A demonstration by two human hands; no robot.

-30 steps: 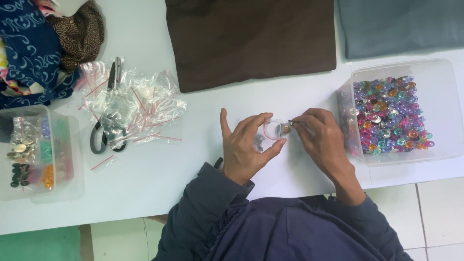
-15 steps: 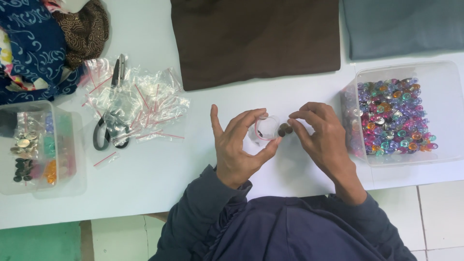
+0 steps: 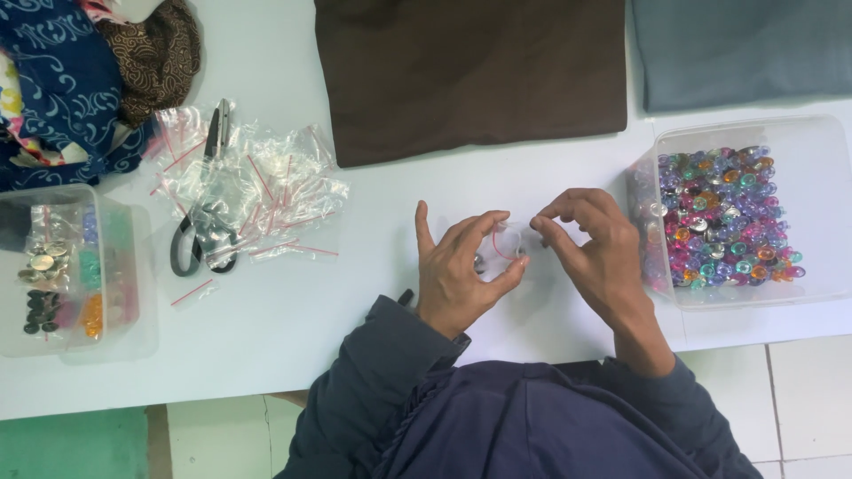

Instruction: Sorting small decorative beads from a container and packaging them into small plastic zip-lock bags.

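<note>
Zip bag: small clear plastic bag with a red seal line (image 3: 508, 241), held just above the white table (image 3: 373, 293), between both hands, at the near centre.
Left hand: left hand (image 3: 457, 275) grasps the bag's near-left edge between thumb and forefinger; remaining fingers spread upward.
Right hand: right hand (image 3: 599, 253) pinches the bag's right edge with thumb and forefinger, other fingers curled over.
Change: a second ago the right fingertips held a small dark bead at the bag's mouth; now no bead shows in them, and a small dark object (image 3: 479, 262) sits beside the left palm, seemingly inside the bag. Judgement: the bead appears to be bagged, sealing likely in hand.
Right of hands: clear plastic tub (image 3: 825, 222) of coloured faceted beads (image 3: 723, 217), near the right hand.
Left, middle distance: heap of empty zip bags (image 3: 275, 191) with black-handled scissors (image 3: 206, 235) among them.
Far left: clear box of sorted buttons and beads (image 3: 62, 275).
Far edge: brown cloth (image 3: 470, 75), grey cloth (image 3: 745, 49), patterned fabrics (image 3: 80, 80).
</note>
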